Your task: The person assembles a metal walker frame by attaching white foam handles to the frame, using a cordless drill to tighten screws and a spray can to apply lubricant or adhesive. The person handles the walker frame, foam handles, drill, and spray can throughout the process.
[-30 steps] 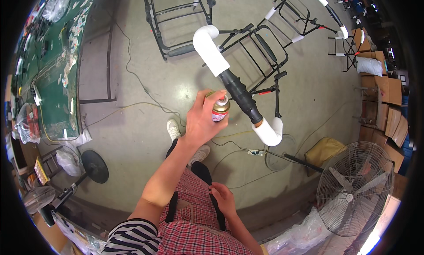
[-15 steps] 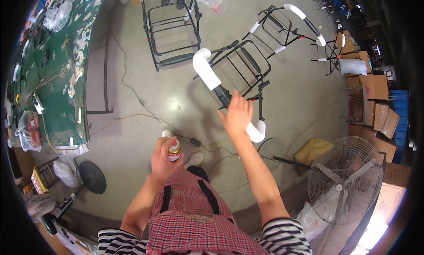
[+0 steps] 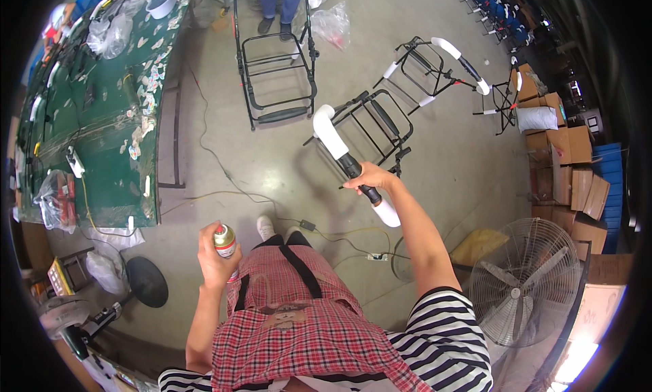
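Your grey concrete floor (image 3: 224, 120) carries black metal frames (image 3: 275, 73), pedestal fan (image 3: 526, 290) at your right, cardboard boxes (image 3: 570, 168) (far right), trailing cables (image 3: 224, 188). Green workbench (image 3: 102, 120) at your left holds scattered bags, small parts.

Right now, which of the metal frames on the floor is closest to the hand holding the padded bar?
The black folded frame just beyond the right hand; the upright frame and white-padded frame lie farther off.

Concrete floor (image 3: 462, 161), green workbench (image 3: 102, 120), fan (image 3: 523, 290), possibly cardboard boxes (image 3: 570, 168).

Green workbench (image 3: 102, 120) — pedestal fan (image 3: 526, 290), cardboard boxes (image 3: 570, 168).
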The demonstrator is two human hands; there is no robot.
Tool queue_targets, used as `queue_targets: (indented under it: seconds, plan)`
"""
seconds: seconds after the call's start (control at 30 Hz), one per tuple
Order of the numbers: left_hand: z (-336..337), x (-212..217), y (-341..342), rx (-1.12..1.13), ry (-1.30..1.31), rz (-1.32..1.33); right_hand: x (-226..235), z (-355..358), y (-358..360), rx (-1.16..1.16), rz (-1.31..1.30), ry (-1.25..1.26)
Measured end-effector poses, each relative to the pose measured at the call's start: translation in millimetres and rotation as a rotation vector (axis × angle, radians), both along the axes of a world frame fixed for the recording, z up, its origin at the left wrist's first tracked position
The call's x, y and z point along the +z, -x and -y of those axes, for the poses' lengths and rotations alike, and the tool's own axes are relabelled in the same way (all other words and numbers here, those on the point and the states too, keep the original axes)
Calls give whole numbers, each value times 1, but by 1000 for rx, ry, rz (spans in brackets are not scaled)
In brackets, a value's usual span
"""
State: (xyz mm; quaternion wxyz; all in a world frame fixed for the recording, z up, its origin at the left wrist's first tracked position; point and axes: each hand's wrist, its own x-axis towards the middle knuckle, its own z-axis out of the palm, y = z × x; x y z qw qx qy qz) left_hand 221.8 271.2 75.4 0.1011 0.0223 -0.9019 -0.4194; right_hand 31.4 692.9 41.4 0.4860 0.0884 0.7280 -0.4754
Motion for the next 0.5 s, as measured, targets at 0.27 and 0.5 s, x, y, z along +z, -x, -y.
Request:
queue_targets:
  seconds: [0.27,0.5]
  plan:
    - [3,12,-19,162,43,21,23,-3,0,-99,-623,-189]
    - [-24,23,-18,130,47,-14,-32,-19,4,49,-162,41]
